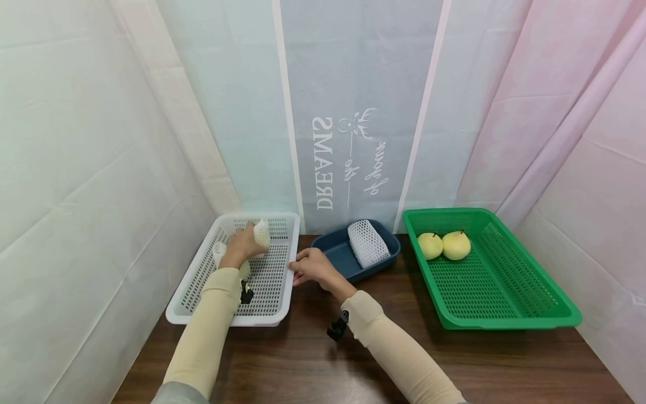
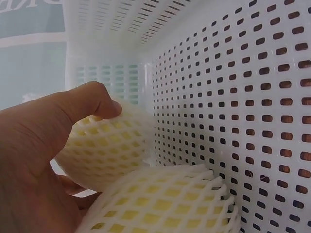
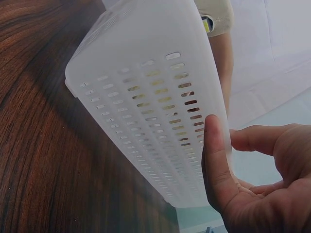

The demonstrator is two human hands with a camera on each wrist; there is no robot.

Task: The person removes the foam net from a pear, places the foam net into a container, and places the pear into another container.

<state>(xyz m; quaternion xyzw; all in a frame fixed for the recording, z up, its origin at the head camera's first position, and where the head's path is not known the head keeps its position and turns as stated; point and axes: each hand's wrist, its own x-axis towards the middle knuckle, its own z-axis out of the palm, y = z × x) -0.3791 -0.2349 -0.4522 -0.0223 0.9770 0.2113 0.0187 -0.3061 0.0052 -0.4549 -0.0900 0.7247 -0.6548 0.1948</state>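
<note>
My left hand (image 1: 241, 247) reaches into the white basket (image 1: 286, 300) and grips a yellow pear in a white foam net (image 2: 109, 150), thumb over the top in the left wrist view. Right beside it, in the foreground, lies another netted pear (image 2: 167, 206). More netted fruit (image 1: 219, 252) shows around the left wrist in the head view, partly hidden by the arm. My right hand (image 1: 314, 265) pinches the basket's right rim; in the right wrist view its thumb (image 3: 216, 155) presses the outer side while the fingers go over the edge.
A dark blue bin (image 1: 340, 256) at the back middle holds a white foam net (image 1: 368, 244). On the right, a green basket (image 1: 510, 324) holds two bare yellow pears (image 1: 456, 246) in its back left corner. Curtains (image 1: 353, 67) hang close behind the wooden table (image 1: 282, 359).
</note>
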